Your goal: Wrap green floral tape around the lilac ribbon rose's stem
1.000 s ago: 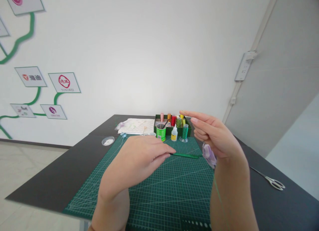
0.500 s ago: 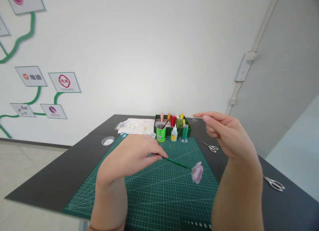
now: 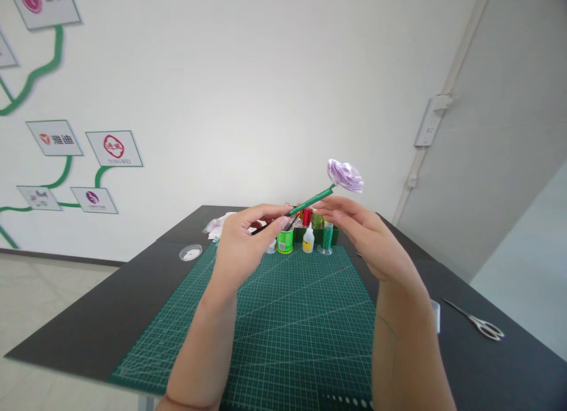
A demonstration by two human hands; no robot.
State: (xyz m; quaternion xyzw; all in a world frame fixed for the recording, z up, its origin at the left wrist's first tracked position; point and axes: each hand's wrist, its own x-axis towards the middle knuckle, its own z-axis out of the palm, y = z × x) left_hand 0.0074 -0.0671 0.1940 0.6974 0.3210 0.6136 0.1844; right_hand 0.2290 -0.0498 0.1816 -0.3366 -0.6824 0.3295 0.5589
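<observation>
My left hand (image 3: 250, 240) pinches the dark lower end of the stem of a fabric flower (image 3: 345, 175). The bloom is pale lilac and layered. Its green-wrapped stem (image 3: 312, 201) slants up to the right, so the bloom stands above my right hand. Close by the stem, my right hand (image 3: 361, 228) has its fingers drawn together at their tips. A thin green thread (image 3: 388, 325) trails over the right forearm, seemingly from that hand; the grip itself is partly hidden.
A green cutting mat (image 3: 292, 322) covers the black table. Behind the hands stand a green can (image 3: 284, 241), a glue bottle (image 3: 308, 240), a green thread spool (image 3: 326, 237) and a box (image 3: 341, 234). Scissors (image 3: 481, 324) lie right; a clear dish (image 3: 190, 253) sits left.
The flower has swung from low over the mat to pointing up and right, bloom now facing upward. My left hand has turned and risen; my right hand has moved left to the stem.
</observation>
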